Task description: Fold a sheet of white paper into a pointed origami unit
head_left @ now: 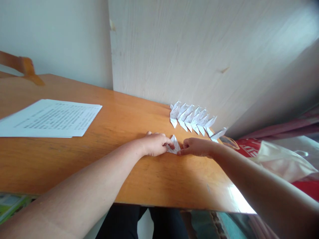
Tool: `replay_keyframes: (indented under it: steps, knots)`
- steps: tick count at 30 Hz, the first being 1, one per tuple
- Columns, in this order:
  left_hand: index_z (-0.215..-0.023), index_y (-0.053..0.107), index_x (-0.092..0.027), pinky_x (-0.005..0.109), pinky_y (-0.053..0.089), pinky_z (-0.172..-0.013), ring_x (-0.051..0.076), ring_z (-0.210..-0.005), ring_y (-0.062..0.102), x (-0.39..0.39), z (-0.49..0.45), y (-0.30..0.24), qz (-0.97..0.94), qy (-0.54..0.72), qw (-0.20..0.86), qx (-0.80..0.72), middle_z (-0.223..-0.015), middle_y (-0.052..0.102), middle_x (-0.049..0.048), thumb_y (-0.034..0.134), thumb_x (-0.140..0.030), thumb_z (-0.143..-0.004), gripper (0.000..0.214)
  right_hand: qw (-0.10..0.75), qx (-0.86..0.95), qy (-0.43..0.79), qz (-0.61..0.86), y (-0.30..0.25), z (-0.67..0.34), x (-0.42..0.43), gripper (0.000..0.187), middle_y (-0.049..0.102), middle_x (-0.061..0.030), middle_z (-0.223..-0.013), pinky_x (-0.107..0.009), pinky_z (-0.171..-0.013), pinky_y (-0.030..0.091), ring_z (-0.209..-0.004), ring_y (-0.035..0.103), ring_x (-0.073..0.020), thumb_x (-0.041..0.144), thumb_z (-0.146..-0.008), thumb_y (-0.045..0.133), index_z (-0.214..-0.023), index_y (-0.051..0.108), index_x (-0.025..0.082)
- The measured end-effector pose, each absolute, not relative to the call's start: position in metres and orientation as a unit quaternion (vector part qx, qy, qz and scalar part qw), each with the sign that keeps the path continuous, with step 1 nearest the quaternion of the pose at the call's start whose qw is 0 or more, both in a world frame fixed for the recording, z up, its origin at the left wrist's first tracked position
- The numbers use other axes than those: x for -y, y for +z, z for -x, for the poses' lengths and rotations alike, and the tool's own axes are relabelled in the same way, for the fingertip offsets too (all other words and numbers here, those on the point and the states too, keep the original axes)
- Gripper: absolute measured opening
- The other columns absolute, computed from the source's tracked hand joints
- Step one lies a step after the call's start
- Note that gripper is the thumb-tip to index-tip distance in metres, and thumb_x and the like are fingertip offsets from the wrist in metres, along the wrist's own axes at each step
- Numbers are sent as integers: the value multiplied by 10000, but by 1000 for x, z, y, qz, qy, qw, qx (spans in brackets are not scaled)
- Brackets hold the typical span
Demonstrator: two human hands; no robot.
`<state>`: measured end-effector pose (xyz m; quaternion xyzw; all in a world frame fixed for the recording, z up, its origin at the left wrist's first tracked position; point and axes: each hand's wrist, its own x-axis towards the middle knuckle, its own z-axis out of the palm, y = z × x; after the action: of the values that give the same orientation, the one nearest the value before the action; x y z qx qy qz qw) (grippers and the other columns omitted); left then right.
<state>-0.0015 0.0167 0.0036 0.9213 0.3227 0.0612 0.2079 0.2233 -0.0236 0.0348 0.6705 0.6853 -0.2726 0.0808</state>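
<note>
Paper triangle [176, 145] points its tip and long axis toward the panel [169, 56], curled hands [156, 145] [198, 147] touching its sides, grip unclear.

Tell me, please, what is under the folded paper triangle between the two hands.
Wooden tabletop shows around the folded paper triangle, which the left hand and right hand touch; whatever lies directly beneath it is covered and cannot be seen.

Left hand [155, 144] on folded paper [176, 144]

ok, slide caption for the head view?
Left hand and right hand touch a folded paper on a brown table, a row of folded papers beyond.
</note>
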Motion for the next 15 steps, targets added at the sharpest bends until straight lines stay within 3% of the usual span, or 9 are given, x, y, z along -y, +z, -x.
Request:
replay_keyframes:
  steps: [15]
  knots:
    - [-1154, 678, -443, 448, 348, -983, 245, -1093, 591, -17, 3, 2, -922, 62, 201, -324, -1107, 665, 3, 480, -278, -887, 371, 122, -725, -297, -609, 38, -233, 14, 360, 558, 13, -707, -268, -516, 317, -615, 462, -139, 525, -768, 700, -780, 531, 207]
